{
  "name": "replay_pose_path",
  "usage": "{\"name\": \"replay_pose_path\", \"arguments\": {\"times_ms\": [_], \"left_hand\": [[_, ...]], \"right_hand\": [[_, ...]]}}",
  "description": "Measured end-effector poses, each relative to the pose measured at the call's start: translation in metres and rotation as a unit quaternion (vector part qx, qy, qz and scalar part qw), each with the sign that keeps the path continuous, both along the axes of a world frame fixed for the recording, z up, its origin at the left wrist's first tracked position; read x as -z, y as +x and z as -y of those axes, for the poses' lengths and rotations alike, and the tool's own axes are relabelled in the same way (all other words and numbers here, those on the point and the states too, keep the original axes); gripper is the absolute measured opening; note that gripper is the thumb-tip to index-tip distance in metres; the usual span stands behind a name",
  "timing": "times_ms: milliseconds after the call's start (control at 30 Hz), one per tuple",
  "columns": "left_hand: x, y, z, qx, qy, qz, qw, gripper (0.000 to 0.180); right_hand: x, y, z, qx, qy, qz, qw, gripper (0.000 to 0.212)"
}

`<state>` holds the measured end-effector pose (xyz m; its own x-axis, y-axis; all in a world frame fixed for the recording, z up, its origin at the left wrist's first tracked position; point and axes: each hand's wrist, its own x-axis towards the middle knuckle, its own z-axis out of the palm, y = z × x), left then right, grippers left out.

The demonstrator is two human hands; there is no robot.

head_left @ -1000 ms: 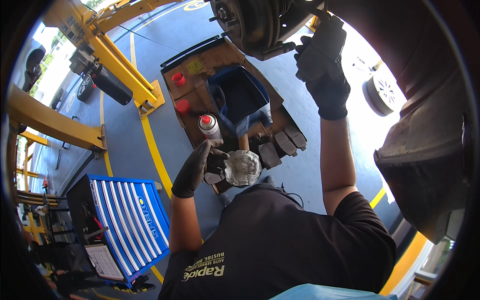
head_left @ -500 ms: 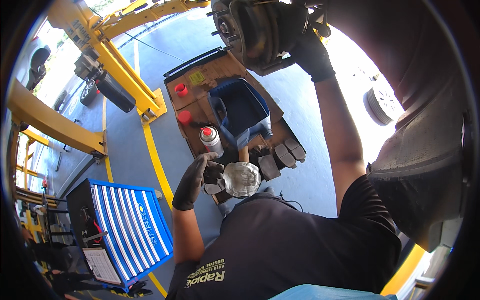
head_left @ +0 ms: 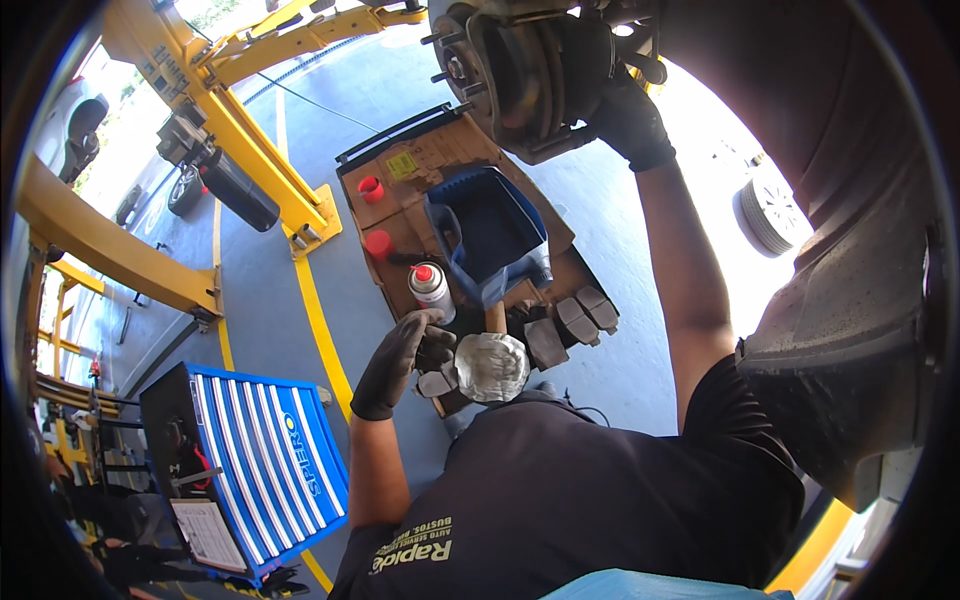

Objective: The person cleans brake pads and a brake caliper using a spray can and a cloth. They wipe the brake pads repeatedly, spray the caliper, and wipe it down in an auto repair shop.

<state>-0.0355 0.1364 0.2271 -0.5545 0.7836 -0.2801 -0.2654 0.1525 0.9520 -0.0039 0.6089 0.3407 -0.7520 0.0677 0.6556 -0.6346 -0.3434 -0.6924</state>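
Observation:
My right hand [head_left: 632, 120], in a dark glove, is raised at the brake caliper [head_left: 585, 75] beside the brake disc [head_left: 525, 85]. Its fingers wrap round the caliper and are partly hidden in shadow. Lower down, my gloved left hand [head_left: 400, 362] hovers with loosely bent fingers, apart and holding nothing I can see. Just beyond its fingertips stands a spray can [head_left: 430, 290] with a red top. Next to that hand is a mallet [head_left: 492, 367] with a dented silver head and wooden handle. Several grey brake pads [head_left: 546, 343] lie to its right.
A cut-open blue jug [head_left: 490, 235] sits on a cardboard-covered cart [head_left: 400, 205] with red caps [head_left: 371, 189]. A yellow lift post [head_left: 250, 140] rises at left, above a blue tool chest [head_left: 270, 450]. Dark car bodywork [head_left: 840, 330] hangs close on the right; a wheel [head_left: 770, 212] lies beyond.
The whole view has shifted slightly, so the cart and chest sit a little lower and further right. Both hands keep nearly the same places relative to the brake and the spray can.

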Motion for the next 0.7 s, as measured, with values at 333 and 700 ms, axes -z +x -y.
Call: {"name": "replay_pose_path", "arguments": {"times_ms": [333, 700], "left_hand": [[0.004, -0.003, -0.006, 0.009, -0.004, 0.014, 1.0, 0.055], [-0.002, 0.0, -0.016, 0.018, 0.006, 0.002, 1.0, 0.051]], "right_hand": [[0.018, -0.011, -0.021, 0.173, 0.087, 0.061, 0.979, 0.031], [0.012, -0.004, -0.013, 0.293, 0.229, 0.055, 0.927, 0.057]]}}
